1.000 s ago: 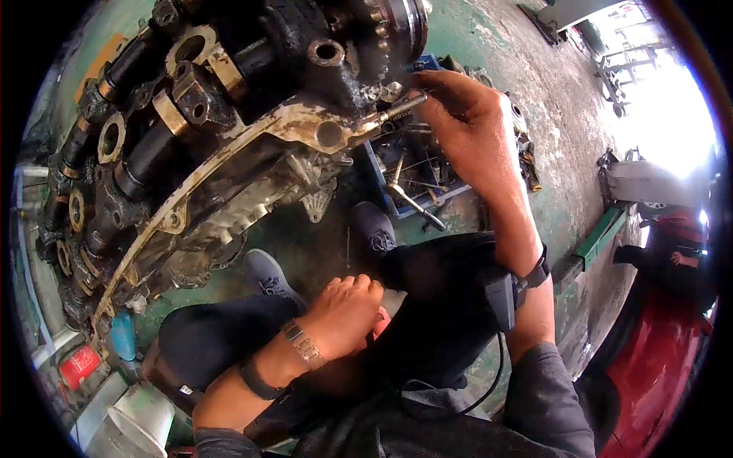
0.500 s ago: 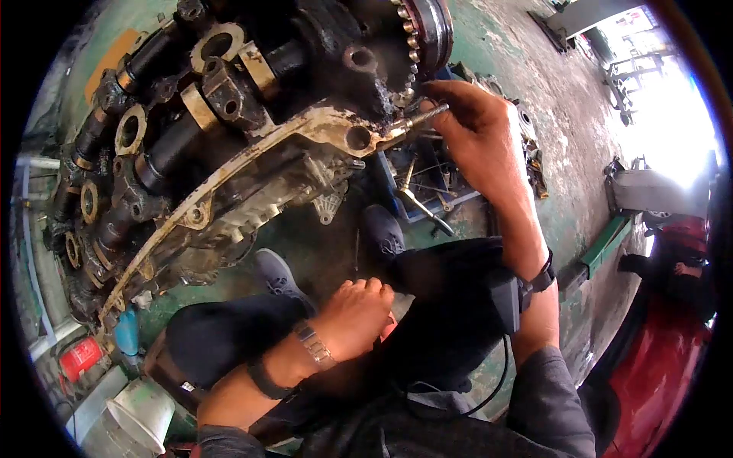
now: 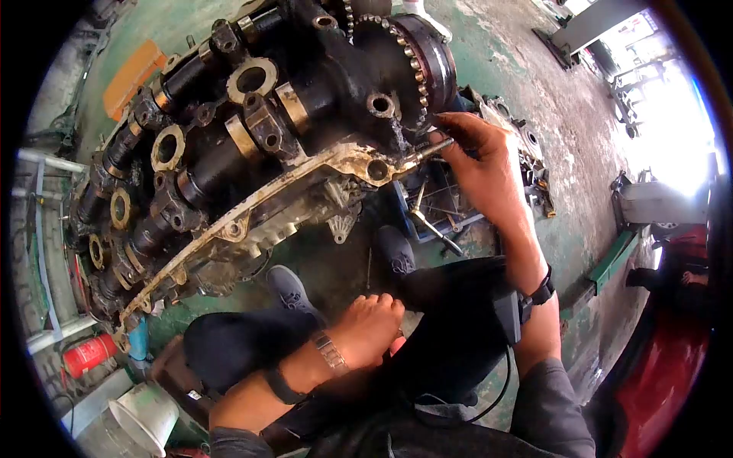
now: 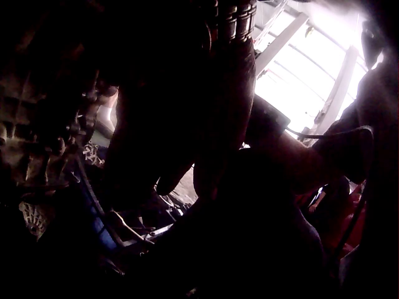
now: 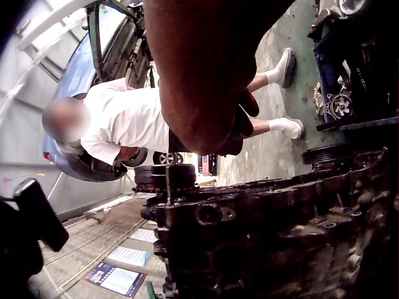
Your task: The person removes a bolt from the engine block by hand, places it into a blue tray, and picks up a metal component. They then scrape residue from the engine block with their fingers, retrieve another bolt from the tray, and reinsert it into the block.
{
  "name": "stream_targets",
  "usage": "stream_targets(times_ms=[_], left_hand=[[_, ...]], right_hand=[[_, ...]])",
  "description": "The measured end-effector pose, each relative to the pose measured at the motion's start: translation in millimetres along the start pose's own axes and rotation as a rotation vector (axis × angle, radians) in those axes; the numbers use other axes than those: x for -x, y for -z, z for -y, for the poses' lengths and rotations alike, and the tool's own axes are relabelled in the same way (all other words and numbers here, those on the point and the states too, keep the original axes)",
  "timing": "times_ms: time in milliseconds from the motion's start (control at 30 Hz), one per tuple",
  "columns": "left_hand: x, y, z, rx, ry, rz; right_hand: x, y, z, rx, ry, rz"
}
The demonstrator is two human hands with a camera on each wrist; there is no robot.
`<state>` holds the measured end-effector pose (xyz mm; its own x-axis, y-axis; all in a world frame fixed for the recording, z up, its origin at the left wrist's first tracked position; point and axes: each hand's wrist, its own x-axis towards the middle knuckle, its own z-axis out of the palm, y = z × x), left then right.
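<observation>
A greasy engine cylinder head (image 3: 252,164) with dark camshafts and a toothed timing sprocket (image 3: 418,65) fills the upper left of the head view. From its near corner sticks out a metal threaded stud (image 3: 425,155). My right hand (image 3: 492,172) is at the stud's outer end with thumb and fingers bent; the thumb overlaps the stud tip in the head view. Whether the fingertips hold anything, I cannot tell. In the right wrist view the stud (image 5: 168,184) stands up below the hand. My left hand (image 3: 372,324) rests over my lap, fingers loosely curled.
Below the stud, a blue crate (image 3: 402,202) holds metal parts and a long-handled tool (image 3: 435,231). A red cylinder (image 3: 90,355) and a white bucket (image 3: 145,418) stand at lower left. Another person (image 5: 124,118) in a white shirt stands beyond the engine. A red car (image 3: 672,366) is at right.
The whole scene has shifted down and slightly right in the head view. My right hand stays beside the stud, its fingers moving slightly. The left hand keeps its pose.
</observation>
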<state>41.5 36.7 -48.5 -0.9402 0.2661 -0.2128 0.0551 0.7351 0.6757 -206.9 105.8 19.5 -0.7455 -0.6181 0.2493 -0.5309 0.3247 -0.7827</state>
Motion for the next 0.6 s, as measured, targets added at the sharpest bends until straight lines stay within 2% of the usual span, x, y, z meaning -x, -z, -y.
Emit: stream_targets(times_ms=[600], left_hand=[[-1.9,-5.7,6.8,-0.041,0.004,0.076]], right_hand=[[-1.8,6.0,18.1,0.164,0.078,0.001]])
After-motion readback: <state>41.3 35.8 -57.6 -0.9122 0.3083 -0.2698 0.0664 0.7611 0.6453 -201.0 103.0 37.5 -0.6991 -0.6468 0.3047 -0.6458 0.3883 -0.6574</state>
